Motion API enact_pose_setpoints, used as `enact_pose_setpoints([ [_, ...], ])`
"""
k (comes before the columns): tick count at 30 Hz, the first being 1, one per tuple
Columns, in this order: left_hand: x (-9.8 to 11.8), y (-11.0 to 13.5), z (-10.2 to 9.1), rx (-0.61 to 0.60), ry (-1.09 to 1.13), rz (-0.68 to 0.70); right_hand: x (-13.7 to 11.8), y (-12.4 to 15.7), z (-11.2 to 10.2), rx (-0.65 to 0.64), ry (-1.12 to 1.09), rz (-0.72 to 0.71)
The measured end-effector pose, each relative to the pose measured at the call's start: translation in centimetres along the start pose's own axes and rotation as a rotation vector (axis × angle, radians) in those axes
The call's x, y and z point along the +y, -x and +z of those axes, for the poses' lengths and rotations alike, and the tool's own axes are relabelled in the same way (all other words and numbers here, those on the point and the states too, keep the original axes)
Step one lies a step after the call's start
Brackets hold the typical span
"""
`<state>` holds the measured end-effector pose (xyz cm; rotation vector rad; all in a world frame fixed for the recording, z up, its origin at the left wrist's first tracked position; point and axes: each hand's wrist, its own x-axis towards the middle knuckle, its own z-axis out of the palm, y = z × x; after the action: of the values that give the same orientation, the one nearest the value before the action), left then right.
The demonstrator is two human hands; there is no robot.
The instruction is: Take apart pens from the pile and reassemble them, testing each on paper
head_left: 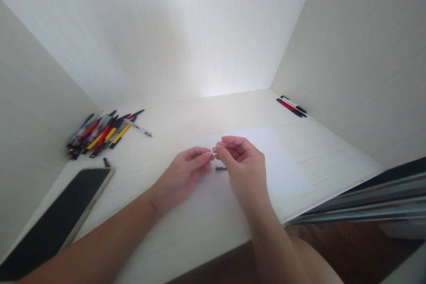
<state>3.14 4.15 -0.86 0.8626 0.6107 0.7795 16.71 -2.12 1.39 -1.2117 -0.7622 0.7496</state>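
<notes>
My left hand (191, 163) and my right hand (242, 159) meet fingertip to fingertip above a white sheet of paper (286, 164). Thumb and forefinger are pinched on both hands. Something tiny and pale shows between the fingertips, too small and blurred to name. Beneath my right hand a short dark pen part (220, 168) lies on the paper, its right end hidden by that hand.
A heap of pens (103, 135) in red, yellow, black and clear lies at the back left. Nearer stands a dark phone or tablet (63, 213), lying flat beside a small dark piece (106, 162). Several pens (291, 107) lie by the right wall.
</notes>
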Motion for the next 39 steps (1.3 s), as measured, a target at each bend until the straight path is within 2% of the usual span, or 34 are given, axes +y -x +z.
enact_pose_setpoints([
  [6,-0.3,-0.1,-0.2,-0.016,-0.017,-0.003,0.1,0.2,0.0,0.01,0.048,-0.03],
  [14,0.3,0.3,0.5,0.01,0.035,-0.022,-0.2,0.3,0.1,0.008,0.045,-0.061],
  [20,0.2,0.2,0.5,0.032,0.028,-0.031,-0.3,0.4,-0.3,-0.028,0.171,-0.128],
  [28,-0.2,-0.1,-0.1,0.034,0.035,-0.04,-0.6,0.4,-1.2,-0.106,0.373,-0.3],
  [39,0.0,0.1,0.1,-0.006,-0.039,-0.016,-0.8,0.4,-1.5,-0.165,0.519,-0.393],
])
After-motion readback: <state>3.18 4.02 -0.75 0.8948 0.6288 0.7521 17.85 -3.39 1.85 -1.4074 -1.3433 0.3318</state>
